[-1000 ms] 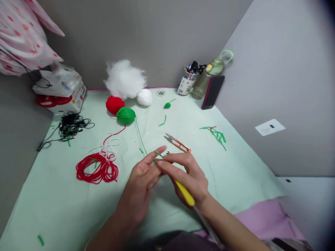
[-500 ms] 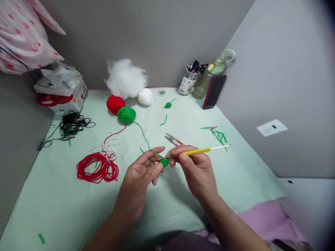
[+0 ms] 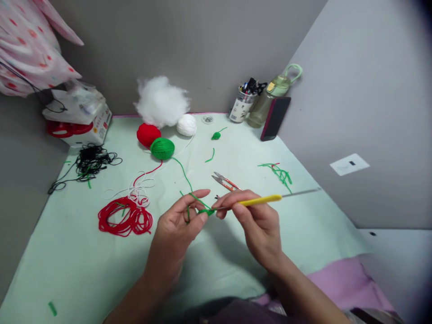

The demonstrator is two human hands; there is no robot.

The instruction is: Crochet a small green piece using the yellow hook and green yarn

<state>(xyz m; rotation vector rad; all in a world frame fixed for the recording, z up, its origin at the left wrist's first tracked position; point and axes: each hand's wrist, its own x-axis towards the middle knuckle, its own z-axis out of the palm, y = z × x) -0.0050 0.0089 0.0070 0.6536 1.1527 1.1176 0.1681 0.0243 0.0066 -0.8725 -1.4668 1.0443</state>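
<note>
Between thumb and fingers my left hand (image 3: 180,220) pinches a small green crochet piece (image 3: 206,212). Green yarn runs over its raised index finger and back to the green yarn ball (image 3: 162,148). My right hand (image 3: 258,220) is closed on the yellow handle of a crochet hook (image 3: 259,200). The hook's left tip meets the green piece, and a metal shaft sticks out on the right. Just behind the right hand lie thread snips (image 3: 224,181), their handles partly hidden by its fingers.
Red (image 3: 148,135) and white yarn balls (image 3: 186,125) sit by fluffy stuffing (image 3: 162,101). Coils of red yarn (image 3: 123,217) and tangled black yarn (image 3: 92,162) lie left. A pen cup (image 3: 240,108), bottle (image 3: 261,105) and phone (image 3: 276,119) stand at the back right; green scraps (image 3: 278,174) lie nearer.
My right hand has drawn the crochet hook slightly to the right. The green piece has tilted and now looks flatter in my left hand.
</note>
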